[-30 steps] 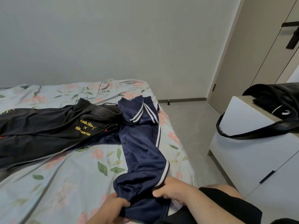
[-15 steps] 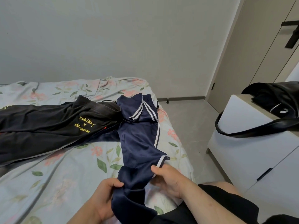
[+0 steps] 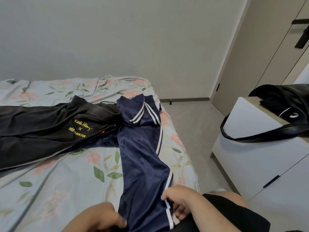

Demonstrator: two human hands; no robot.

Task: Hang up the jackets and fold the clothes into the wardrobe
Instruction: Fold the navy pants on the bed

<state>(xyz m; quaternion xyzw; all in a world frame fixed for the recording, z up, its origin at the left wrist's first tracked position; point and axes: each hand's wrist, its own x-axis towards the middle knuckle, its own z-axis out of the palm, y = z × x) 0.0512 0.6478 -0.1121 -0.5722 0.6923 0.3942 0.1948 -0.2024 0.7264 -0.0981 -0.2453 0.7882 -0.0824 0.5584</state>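
Right hand [image 3: 178, 201], 5 o'clock: fingers curled round the white-striped side seam of the navy trousers [image 3: 142, 164], gripping it. Left hand [image 3: 98, 216], 6 o'clock, motion-blurred: thumb and fingers pinch the opposite edge of the same leg. The navy trousers run from both hands up to frame centre, laid out on the floral bed [image 3: 58, 190], with the far end folded over and its stripes showing. Black trousers [image 3: 50, 128] with yellow print lie at 9 o'clock, waistband touching the navy cloth. White cabinet [image 3: 250, 156] at 3 o'clock carries a black bag [image 3: 287, 106], its strap hanging over the edge. Wardrobe [image 3: 267, 56] at 1 o'clock.
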